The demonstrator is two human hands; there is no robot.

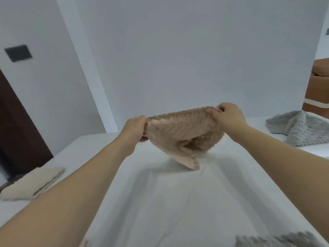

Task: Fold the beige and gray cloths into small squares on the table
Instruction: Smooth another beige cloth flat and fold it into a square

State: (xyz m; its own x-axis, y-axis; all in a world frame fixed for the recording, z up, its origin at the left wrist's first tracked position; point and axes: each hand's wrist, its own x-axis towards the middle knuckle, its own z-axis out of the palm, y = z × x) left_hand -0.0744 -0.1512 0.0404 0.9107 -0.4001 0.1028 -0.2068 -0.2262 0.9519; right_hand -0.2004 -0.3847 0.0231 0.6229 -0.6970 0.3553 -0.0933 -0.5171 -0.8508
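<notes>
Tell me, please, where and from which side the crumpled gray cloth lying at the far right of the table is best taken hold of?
Judging by its pose, pinch the crumpled gray fluffy cloth at its near corner, the tip that points toward the person, coming from above on the near side. That tip lies flat on the white-covered table, clear of the bunched folds, so it should lift and spread easily. The brown cardboard box crowds the far side.

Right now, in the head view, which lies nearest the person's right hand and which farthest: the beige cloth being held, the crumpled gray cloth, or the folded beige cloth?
1. Held beige cloth: pinched by the right hand itself.
2. Crumpled gray cloth: on the table, off to the right.
3. Folded beige cloth: at the table's far left edge.
</notes>
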